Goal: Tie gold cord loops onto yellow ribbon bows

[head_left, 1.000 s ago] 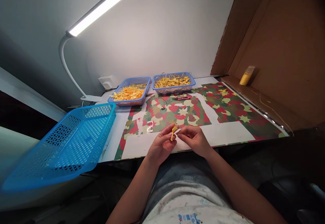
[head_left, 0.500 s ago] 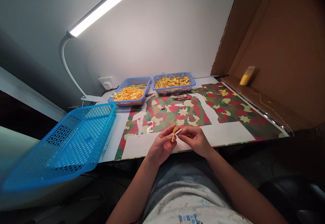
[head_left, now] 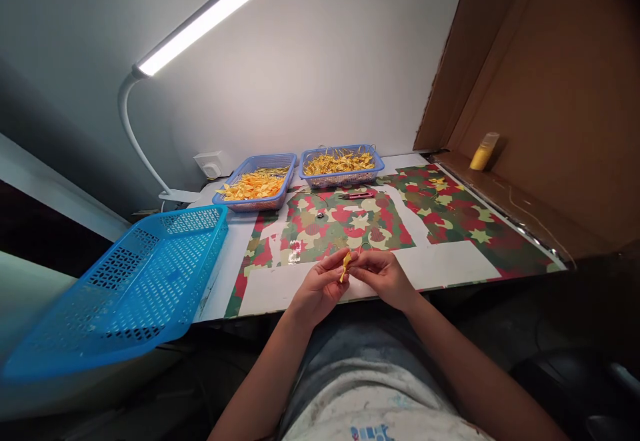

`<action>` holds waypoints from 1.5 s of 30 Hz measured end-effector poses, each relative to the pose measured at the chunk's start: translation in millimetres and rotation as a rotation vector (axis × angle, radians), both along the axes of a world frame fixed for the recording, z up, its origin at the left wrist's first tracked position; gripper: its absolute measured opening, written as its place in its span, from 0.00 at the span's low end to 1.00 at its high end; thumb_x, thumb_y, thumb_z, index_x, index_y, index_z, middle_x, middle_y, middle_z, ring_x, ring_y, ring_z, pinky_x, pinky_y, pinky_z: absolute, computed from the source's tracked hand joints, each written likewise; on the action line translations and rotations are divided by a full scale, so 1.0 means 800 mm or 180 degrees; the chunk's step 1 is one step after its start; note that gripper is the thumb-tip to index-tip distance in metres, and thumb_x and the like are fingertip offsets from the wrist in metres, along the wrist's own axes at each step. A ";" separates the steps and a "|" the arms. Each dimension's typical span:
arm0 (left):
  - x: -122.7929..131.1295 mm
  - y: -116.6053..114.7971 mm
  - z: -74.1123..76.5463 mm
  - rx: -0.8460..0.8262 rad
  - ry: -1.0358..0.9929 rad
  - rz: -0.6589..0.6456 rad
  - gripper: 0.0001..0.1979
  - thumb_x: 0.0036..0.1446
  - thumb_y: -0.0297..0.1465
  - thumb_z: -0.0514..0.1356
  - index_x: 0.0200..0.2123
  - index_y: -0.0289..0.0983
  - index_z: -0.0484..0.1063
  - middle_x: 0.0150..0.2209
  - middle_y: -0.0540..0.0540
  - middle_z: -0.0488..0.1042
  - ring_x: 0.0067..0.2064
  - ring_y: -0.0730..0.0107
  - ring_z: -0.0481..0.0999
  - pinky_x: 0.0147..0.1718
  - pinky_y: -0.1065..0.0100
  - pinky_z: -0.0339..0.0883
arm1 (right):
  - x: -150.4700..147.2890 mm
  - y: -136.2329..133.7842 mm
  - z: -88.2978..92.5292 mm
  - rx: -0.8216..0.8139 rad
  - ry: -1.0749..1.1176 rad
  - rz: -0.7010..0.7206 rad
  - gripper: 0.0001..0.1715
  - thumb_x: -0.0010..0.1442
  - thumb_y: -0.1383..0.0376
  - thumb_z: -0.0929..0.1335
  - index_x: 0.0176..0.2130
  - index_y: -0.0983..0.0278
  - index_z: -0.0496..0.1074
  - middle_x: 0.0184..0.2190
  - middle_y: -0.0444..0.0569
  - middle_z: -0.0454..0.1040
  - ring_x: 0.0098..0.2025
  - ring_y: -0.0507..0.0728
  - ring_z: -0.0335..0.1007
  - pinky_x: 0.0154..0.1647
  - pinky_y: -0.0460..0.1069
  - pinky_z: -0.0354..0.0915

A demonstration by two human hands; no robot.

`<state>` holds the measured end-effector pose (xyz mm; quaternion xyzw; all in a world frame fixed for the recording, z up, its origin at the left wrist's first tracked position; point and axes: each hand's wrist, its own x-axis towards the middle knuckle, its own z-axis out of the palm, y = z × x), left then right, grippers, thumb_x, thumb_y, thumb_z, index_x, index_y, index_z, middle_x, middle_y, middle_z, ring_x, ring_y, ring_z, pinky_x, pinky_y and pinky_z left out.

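Just over the table's front edge, a small yellow ribbon bow [head_left: 345, 266] is pinched in the fingers of my left hand [head_left: 323, 286]. My right hand [head_left: 383, 277] is closed at the bow's right side, thumb and forefinger pressed against it. A thin wire-like loop [head_left: 367, 246] shows just above my right fingers; where its ends go is hidden. Beyond my hands, a small dark round piece [head_left: 321, 215] and a pair of pink-handled thread snips [head_left: 357, 195] lie on the patterned table cover [head_left: 310, 244].
One blue basket [head_left: 257, 205] holds yellow-orange ribbon pieces, another [head_left: 343, 178] golden bows with loops. A larger bright-blue basket [head_left: 145, 281] stands at the left under a lamp [head_left: 215, 18]. At the right are yellow bows [head_left: 439, 184], a yellow bottle [head_left: 483, 152] and a cardboard wall [head_left: 555, 114].
The bow has turned slightly between my fingers, and my right fingertips have closed in against it. A pale strip seen between my hands before no longer shows.
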<state>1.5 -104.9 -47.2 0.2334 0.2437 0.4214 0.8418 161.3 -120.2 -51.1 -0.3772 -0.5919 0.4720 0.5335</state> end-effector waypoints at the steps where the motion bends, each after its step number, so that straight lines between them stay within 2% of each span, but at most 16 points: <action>1: 0.000 0.000 0.000 0.0002 0.0003 0.0000 0.17 0.43 0.18 0.68 0.39 0.34 0.80 0.41 0.43 0.80 0.33 0.80 0.74 0.31 0.81 0.67 | -0.001 0.000 0.000 0.0014 0.0018 -0.0003 0.13 0.54 0.54 0.73 0.30 0.61 0.79 0.28 0.47 0.78 0.32 0.55 0.72 0.34 0.50 0.68; 4: 0.001 0.000 0.000 0.0024 -0.0025 0.0001 0.16 0.45 0.18 0.67 0.39 0.35 0.80 0.42 0.43 0.79 0.34 0.79 0.75 0.32 0.80 0.67 | -0.002 0.001 0.000 0.0049 0.0060 -0.0041 0.13 0.54 0.53 0.73 0.29 0.60 0.79 0.28 0.47 0.78 0.32 0.56 0.72 0.34 0.51 0.68; 9: -0.001 0.001 -0.002 0.0006 -0.0132 -0.0007 0.17 0.44 0.19 0.67 0.40 0.33 0.79 0.42 0.44 0.79 0.27 0.84 0.70 0.29 0.81 0.67 | -0.004 0.002 -0.002 0.0090 0.0156 -0.0005 0.10 0.54 0.55 0.73 0.31 0.59 0.80 0.32 0.48 0.80 0.35 0.57 0.74 0.38 0.52 0.69; 15: -0.001 0.000 0.000 0.0013 -0.0142 0.0017 0.17 0.44 0.19 0.66 0.40 0.35 0.79 0.43 0.44 0.79 0.26 0.84 0.69 0.28 0.81 0.67 | -0.004 0.002 -0.002 0.0019 0.0179 -0.0008 0.09 0.54 0.56 0.73 0.31 0.58 0.81 0.33 0.48 0.80 0.36 0.57 0.74 0.38 0.52 0.69; 19: 0.003 -0.001 0.002 0.0015 -0.0010 0.0075 0.16 0.44 0.19 0.66 0.39 0.35 0.80 0.42 0.44 0.79 0.30 0.82 0.72 0.30 0.82 0.68 | -0.005 0.002 0.001 0.0005 0.0165 -0.0066 0.11 0.53 0.55 0.74 0.29 0.59 0.80 0.28 0.47 0.78 0.31 0.55 0.72 0.33 0.50 0.67; 22: 0.005 -0.002 0.002 0.0054 0.0074 0.0174 0.16 0.43 0.18 0.67 0.38 0.35 0.80 0.42 0.44 0.79 0.36 0.78 0.75 0.31 0.81 0.68 | -0.006 0.001 0.004 -0.0070 0.0097 -0.0138 0.14 0.51 0.53 0.74 0.26 0.61 0.79 0.22 0.45 0.75 0.24 0.52 0.66 0.26 0.48 0.64; 25: 0.007 -0.002 0.001 0.0072 0.0094 0.0300 0.16 0.42 0.19 0.68 0.38 0.34 0.80 0.40 0.44 0.79 0.36 0.76 0.76 0.30 0.81 0.68 | -0.006 0.001 0.005 -0.0124 -0.0004 -0.0223 0.16 0.50 0.52 0.74 0.26 0.63 0.78 0.20 0.44 0.73 0.21 0.50 0.62 0.23 0.47 0.61; 28: 0.008 -0.002 0.000 0.0048 0.0074 0.0379 0.16 0.40 0.20 0.69 0.37 0.35 0.81 0.40 0.44 0.80 0.34 0.77 0.76 0.29 0.81 0.68 | -0.006 0.001 0.005 -0.0115 0.0049 -0.0161 0.14 0.51 0.54 0.74 0.28 0.62 0.78 0.24 0.45 0.75 0.24 0.51 0.66 0.26 0.47 0.63; 32: 0.012 -0.005 0.001 0.0070 0.0158 0.0611 0.18 0.38 0.22 0.71 0.37 0.36 0.81 0.41 0.45 0.80 0.36 0.77 0.76 0.31 0.80 0.68 | -0.006 0.003 0.000 -0.0103 0.0133 -0.0135 0.11 0.53 0.56 0.73 0.31 0.62 0.78 0.30 0.48 0.78 0.33 0.56 0.72 0.35 0.51 0.68; 38: 0.020 -0.012 -0.003 0.0428 0.0634 0.1122 0.19 0.38 0.27 0.73 0.38 0.38 0.81 0.41 0.44 0.80 0.37 0.73 0.76 0.35 0.75 0.70 | -0.007 0.008 -0.005 0.0162 -0.0140 -0.0473 0.11 0.57 0.56 0.71 0.31 0.62 0.76 0.31 0.48 0.74 0.34 0.55 0.70 0.34 0.49 0.67; 42: 0.024 -0.016 -0.007 0.0979 0.1010 0.1286 0.19 0.41 0.31 0.73 0.41 0.40 0.81 0.38 0.46 0.81 0.35 0.74 0.74 0.36 0.73 0.69 | -0.007 0.011 -0.004 0.0326 0.0010 -0.0436 0.12 0.55 0.55 0.72 0.29 0.60 0.77 0.34 0.48 0.69 0.37 0.55 0.69 0.33 0.49 0.68; 45: 0.026 -0.019 -0.006 0.1354 0.1352 0.1452 0.19 0.45 0.32 0.71 0.44 0.40 0.80 0.34 0.47 0.80 0.34 0.74 0.74 0.36 0.72 0.68 | -0.006 0.009 -0.004 0.0495 -0.0146 -0.0594 0.08 0.57 0.58 0.71 0.30 0.59 0.78 0.34 0.47 0.69 0.38 0.56 0.69 0.39 0.51 0.68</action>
